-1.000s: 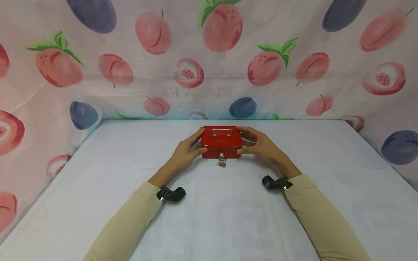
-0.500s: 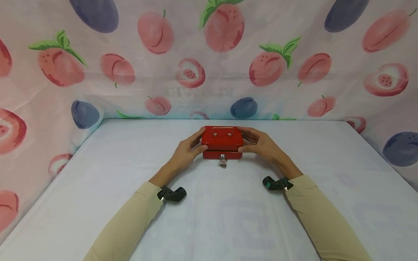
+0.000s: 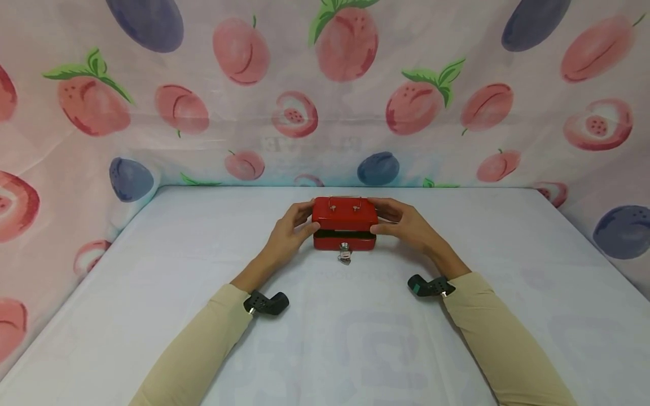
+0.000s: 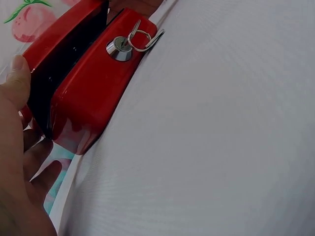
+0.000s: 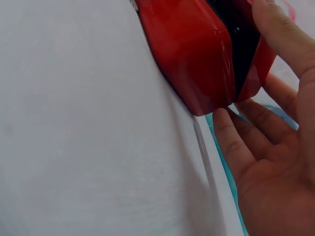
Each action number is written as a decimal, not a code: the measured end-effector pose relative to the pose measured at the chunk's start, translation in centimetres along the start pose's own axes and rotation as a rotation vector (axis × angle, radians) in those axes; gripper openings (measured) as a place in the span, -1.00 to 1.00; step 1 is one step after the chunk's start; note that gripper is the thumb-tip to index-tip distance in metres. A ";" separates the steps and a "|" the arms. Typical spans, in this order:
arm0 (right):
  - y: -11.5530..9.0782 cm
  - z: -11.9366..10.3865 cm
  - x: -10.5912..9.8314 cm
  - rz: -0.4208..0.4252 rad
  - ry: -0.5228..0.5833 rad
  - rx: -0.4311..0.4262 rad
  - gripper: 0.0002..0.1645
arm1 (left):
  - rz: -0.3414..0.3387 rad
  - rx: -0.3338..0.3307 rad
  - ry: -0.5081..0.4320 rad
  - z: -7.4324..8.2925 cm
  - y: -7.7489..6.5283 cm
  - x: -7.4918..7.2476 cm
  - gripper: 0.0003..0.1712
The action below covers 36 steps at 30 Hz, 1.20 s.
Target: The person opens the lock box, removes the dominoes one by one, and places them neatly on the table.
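Note:
A small red metal cash box (image 3: 330, 243) stands near the far edge of the white table, its lid (image 3: 345, 219) tilted part way up. A dark gap shows between lid and base. My left hand (image 3: 286, 239) grips the lid's left end, thumb on the front edge and fingers round the side. At the right end my right hand (image 3: 412, 228) does the same with its thumb and fingers. Keys on a ring (image 4: 140, 42) hang from the silver lock (image 4: 119, 49) on the front. A wire handle (image 3: 345, 197) rises from the lid's top. The box's inside is mostly hidden.
White cloth (image 3: 345, 338) covers the table. Behind it and along both sides hangs a fruit-print curtain (image 3: 203, 152). Each wrist wears a black camera, the left one (image 3: 266, 303) and the right one (image 3: 430, 285) close over the cloth.
Both hands have raised the cash box's lid from closed to partly up, and the dark gap at the front has widened. Hands and arms otherwise stay nearly in place.

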State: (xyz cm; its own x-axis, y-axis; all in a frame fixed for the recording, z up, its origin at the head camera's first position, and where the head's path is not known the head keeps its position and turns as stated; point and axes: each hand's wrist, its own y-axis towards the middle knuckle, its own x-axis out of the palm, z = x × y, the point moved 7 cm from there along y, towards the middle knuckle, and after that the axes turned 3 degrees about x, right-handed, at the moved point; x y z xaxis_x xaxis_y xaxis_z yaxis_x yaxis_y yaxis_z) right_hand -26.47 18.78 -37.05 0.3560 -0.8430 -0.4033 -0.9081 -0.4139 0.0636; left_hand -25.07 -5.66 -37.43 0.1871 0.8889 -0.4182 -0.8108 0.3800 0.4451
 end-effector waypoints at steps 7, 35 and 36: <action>0.0 0.0 -0.1 0.024 -0.008 0.000 -0.20 | 0.032 -0.029 0.016 0.0 -0.1 -0.4 -0.45; 0.2 -0.6 -0.5 0.123 -0.019 0.034 -0.47 | 0.077 0.039 -0.104 0.3 0.2 -0.5 -0.64; 0.2 -0.7 -0.5 0.124 -0.021 0.031 -0.48 | 0.076 0.040 -0.115 0.3 0.2 -0.5 -0.64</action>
State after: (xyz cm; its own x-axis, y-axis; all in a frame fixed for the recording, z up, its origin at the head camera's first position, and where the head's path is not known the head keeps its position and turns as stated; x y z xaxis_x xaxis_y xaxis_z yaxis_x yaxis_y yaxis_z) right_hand -26.63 18.88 -36.21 0.2358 -0.8797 -0.4129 -0.9515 -0.2954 0.0861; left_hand -25.15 -5.96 -36.85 0.1900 0.9383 -0.2891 -0.8029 0.3179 0.5043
